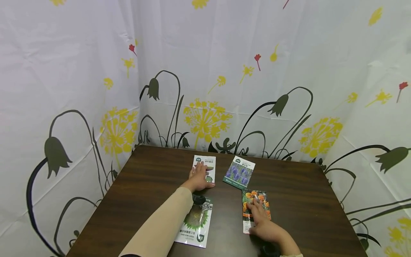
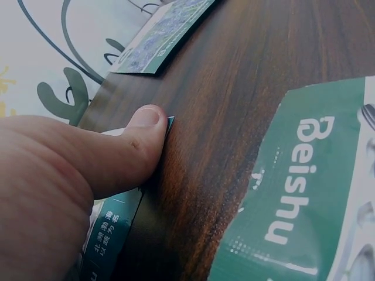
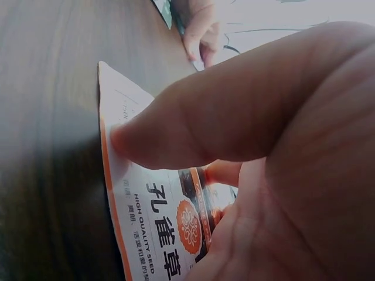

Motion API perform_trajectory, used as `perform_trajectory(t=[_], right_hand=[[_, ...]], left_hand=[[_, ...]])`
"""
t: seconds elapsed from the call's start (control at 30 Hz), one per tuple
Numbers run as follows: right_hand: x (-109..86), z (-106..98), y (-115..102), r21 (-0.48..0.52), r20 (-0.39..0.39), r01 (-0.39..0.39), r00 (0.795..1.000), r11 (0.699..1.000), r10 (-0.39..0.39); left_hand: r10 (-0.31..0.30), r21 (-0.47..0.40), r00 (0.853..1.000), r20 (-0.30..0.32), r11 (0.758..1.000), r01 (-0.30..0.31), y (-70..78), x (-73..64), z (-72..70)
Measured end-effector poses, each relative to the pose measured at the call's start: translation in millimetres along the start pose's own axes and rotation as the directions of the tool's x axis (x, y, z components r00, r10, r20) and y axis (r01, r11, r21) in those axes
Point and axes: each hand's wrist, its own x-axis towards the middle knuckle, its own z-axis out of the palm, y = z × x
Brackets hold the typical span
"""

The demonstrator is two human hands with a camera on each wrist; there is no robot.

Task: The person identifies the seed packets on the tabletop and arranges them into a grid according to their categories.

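Note:
My left hand [image 1: 198,178] rests on a white seed packet [image 1: 210,161] with a vegetable picture, toward the back of the table. In the left wrist view its thumb [image 2: 143,132] lies at the green-banded edge of that packet. Nearer the front right, my right hand [image 1: 262,224] lies over a seed packet [image 1: 264,198] with orange flowers. Its fingers reach across the picture, and the thumb [image 3: 149,140] presses on the white lower part in the right wrist view. Part of each packet is hidden beneath the hand.
A seed packet with purple flowers [image 1: 239,172] lies tilted between and behind the hands. A larger packet [image 1: 194,230] with a round green-fringed picture is partly under the left forearm. The dark wooden table [image 1: 141,185] ends against a flower-print curtain [image 1: 224,46].

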Motion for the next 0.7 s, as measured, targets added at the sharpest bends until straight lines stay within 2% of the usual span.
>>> perform_trajectory(t=[0.1, 0.23, 0.5, 0.7], right_hand=[[-1.4, 3, -1, -0.004, 0.007, -0.005, 1.0, 1.0, 0.005], [-3.6, 6, -3, 0.0, 0.015, -0.014, 1.0, 1.0, 0.014], [-8.9, 14, -6, -0.017, 0.048, 0.032, 0.998, 0.999, -0.031], [-13.5, 18, -13, -0.008, 0.063, 0.029, 0.998, 1.0, -0.028]], left_hand=[[-0.012, 0.004, 1.0, 0.008, 1.0, 0.012, 2.8, -3.4, -2.1], [-0.02, 0.003, 1.0, 0.019, 1.0, 0.02, 0.5, 0.4, -0.1], [-0.017, -0.001, 1.0, 0.001, 1.0, 0.017, -4.1, 2.5, 2.7], [-0.011, -0.005, 1.0, 0.0, 1.0, 0.011, -2.3, 1.0, 1.2]])
